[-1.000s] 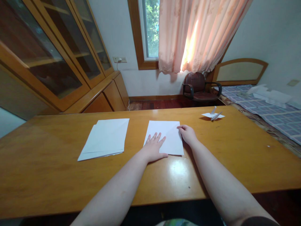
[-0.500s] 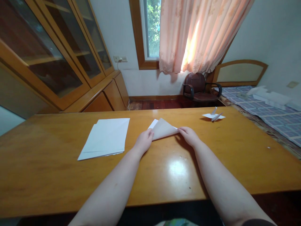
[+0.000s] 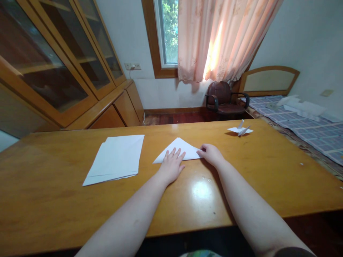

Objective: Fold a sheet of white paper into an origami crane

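A white sheet of paper (image 3: 178, 144), folded into a triangle, lies on the wooden table (image 3: 112, 210) with its peak pointing away from me. Across the lower middle of the paper rests my left hand (image 3: 173, 166), fingers spread and flat. My right hand (image 3: 210, 154) pinches the paper's right corner between thumb and fingers. Left of the folded paper is a stack of white sheets (image 3: 118, 157). Toward the far right of the table stands a folded paper crane (image 3: 240, 130).
Small paper scraps (image 3: 301, 164) lie near the table's right side. Beyond the table are a brown armchair (image 3: 222, 94), a bed (image 3: 300, 117) with a checked cover, and a glass-doored cabinet (image 3: 96, 96) at the left.
My left hand has let go of the paper's left edge and now lies flat on it. The paper has gone from lifted and partly folded to a flatter triangle. The view has shifted slightly.
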The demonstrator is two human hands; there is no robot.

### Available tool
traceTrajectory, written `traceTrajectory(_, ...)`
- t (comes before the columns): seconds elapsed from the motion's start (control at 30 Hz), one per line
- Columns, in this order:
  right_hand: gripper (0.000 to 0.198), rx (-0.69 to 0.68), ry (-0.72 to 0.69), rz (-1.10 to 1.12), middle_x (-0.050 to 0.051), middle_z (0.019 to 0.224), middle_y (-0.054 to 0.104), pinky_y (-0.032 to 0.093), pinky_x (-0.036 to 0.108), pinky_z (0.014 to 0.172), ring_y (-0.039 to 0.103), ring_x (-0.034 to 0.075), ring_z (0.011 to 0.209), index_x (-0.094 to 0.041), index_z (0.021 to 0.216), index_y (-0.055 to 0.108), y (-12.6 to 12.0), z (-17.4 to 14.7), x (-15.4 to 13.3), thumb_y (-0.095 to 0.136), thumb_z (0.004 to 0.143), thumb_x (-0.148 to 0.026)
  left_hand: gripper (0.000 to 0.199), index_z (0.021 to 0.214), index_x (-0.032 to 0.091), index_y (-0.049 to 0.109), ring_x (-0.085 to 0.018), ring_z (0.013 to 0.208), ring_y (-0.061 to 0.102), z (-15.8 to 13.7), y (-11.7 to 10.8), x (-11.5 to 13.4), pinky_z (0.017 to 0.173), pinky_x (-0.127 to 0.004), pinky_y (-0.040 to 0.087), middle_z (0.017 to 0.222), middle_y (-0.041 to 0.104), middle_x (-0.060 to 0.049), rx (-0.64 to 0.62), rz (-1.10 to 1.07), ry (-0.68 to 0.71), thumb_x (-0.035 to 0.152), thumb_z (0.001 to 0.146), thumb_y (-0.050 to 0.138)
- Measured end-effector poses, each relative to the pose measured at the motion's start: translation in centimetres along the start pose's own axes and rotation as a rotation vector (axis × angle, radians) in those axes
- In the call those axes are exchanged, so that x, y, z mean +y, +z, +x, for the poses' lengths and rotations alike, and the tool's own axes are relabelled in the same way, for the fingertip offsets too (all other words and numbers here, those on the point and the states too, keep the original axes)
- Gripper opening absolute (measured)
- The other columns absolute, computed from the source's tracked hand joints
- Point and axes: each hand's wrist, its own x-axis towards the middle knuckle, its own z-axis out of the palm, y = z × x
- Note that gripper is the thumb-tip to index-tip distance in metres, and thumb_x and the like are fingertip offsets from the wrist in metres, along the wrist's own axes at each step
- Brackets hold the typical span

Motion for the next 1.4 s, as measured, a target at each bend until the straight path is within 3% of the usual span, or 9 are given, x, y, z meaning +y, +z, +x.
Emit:
traceTrajectory(0.13,0.020,-0.005,0.018,-0.024,0.005,0.079,0.066,0.033,0.024,0.059,0.054,0.014,0.068,-0.018,0.078,0.065,-0.1,-0.2,-0.2,0.057,0.077,-0.036,0.058,0.144,0.030,0.027,-0.032,0.140,0.016,0.0,0.7,0.1,0.112,-0.056,0.012,0.153,0.024,-0.004,-0.130,-0.024,-0.012,0.048,0.090,0.038)
traceTrajectory(0.37,0.019,-0.030,0.115,-0.059,0.005,0.076,0.067,0.032,0.024,0.056,0.054,0.014,0.065,-0.019,0.074,0.064,-0.3,-0.4,-0.4,0.058,0.076,-0.037,0.060,0.146,0.031,0.021,-0.030,0.142,0.009,0.3,0.5,-0.3,0.111,-0.058,0.007,0.155,0.015,-0.003,-0.182,-0.040,-0.010,0.052,0.091,0.029)
traceTrajectory(0.63,0.022,-0.200,0.253,0.072,0.000,0.063,0.063,0.033,0.022,0.049,0.052,0.011,0.054,-0.018,0.070,0.063,-2.2,0.0,2.6,0.074,0.061,-0.034,0.065,0.147,0.032,0.019,-0.027,0.143,0.007,0.4,0.1,-0.5,0.113,-0.053,0.007,0.156,0.011,-0.002,-0.226,-0.063,-0.034,0.059,0.088,0.030)
traceTrajectory(0.9,0.032,-0.116,0.338,0.185,-0.001,0.065,0.062,0.036,0.021,0.049,0.052,0.010,0.053,-0.016,0.081,0.063,-1.9,1.0,5.3,0.079,0.055,-0.024,0.066,0.147,0.031,0.020,-0.027,0.142,0.008,0.4,0.0,-0.5,0.113,-0.053,0.008,0.155,0.012,-0.003,-0.225,-0.049,-0.037,0.058,0.088,0.030)
traceTrajectory(1.03,0.025,0.063,0.229,0.195,0.006,0.080,0.068,0.045,0.025,0.059,0.060,0.015,0.066,-0.015,0.087,0.066,-2.4,0.6,3.6,0.068,0.071,-0.034,0.067,0.147,0.032,0.018,-0.026,0.142,0.008,0.4,0.4,-0.6,0.113,-0.053,0.008,0.155,0.012,-0.003,-0.209,-0.043,-0.040,0.061,0.087,0.028)
traceTrajectory(1.13,0.032,0.188,-0.079,0.121,0.011,0.109,0.066,0.046,0.034,0.085,0.062,0.021,0.095,-0.018,0.108,0.065,-1.7,-0.4,0.5,0.051,0.085,-0.037,0.075,0.148,0.030,0.015,-0.029,0.142,0.006,0.6,0.9,-1.0,0.111,-0.055,0.008,0.155,0.011,-0.005,-0.173,-0.029,-0.173,0.068,0.084,0.027)
traceTrajectory(1.2,0.046,0.075,-0.387,0.044,0.012,0.135,0.051,0.034,0.041,0.103,0.047,0.024,0.123,-0.020,0.125,0.056,-0.4,-1.1,-1.8,0.052,0.085,-0.042,0.079,0.148,0.029,0.014,-0.030,0.142,0.005,0.8,1.2,-1.4,0.111,-0.056,0.008,0.156,0.010,-0.006,-0.160,-0.025,-0.228,0.070,0.082,0.026)
traceTrajectory(1.27,0.062,-0.070,-0.527,-0.041,0.011,0.148,0.033,0.020,0.050,0.110,0.030,0.026,0.136,-0.023,0.139,0.040,1.1,-1.9,-3.5,0.050,0.085,-0.051,0.078,0.148,0.030,0.014,-0.029,0.143,0.004,0.8,1.3,-1.6,0.111,-0.055,0.007,0.156,0.010,-0.005,-0.163,-0.028,-0.210,0.070,0.082,0.026)
traceTrajectory(1.4,0.069,-0.294,-0.459,-0.127,0.010,0.150,0.026,0.008,0.057,0.110,0.021,0.027,0.139,-0.025,0.145,0.028,2.6,-2.7,-4.9,0.037,0.087,-0.061,0.077,0.148,0.031,0.014,-0.029,0.143,0.004,0.9,1.2,-1.5,0.111,-0.055,0.007,0.156,0.008,-0.004,-0.167,-0.033,-0.221,0.070,0.083,0.026)
